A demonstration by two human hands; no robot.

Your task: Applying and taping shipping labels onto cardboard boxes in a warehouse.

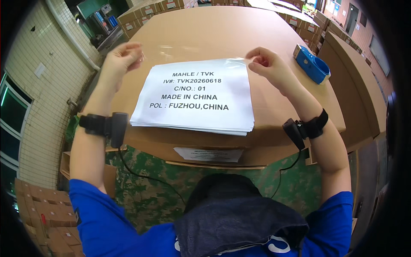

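A stack of white printed sheets (192,115) lies on top of a large brown carton (205,30) in front of me. My left hand (126,58) is above the carton, beyond the stack's far left corner. Its fingers are curled together, with a faint glint at the tips; what they pinch cannot be made out. At the far right corner of the sheets, my right hand (266,62) is closed, thumb against fingers. A glossy strip that looks like clear tape (236,63) reaches its fingertips. To its right, a blue tape dispenser (314,66) rests on the carton.
Another white sheet (208,154) is on the carton's near side. A tall brown carton (353,81) stands close on the right. Stacked cartons (306,32) fill the back, with more (47,205) at lower left. Thin black cables (145,176) hang from both wristbands.
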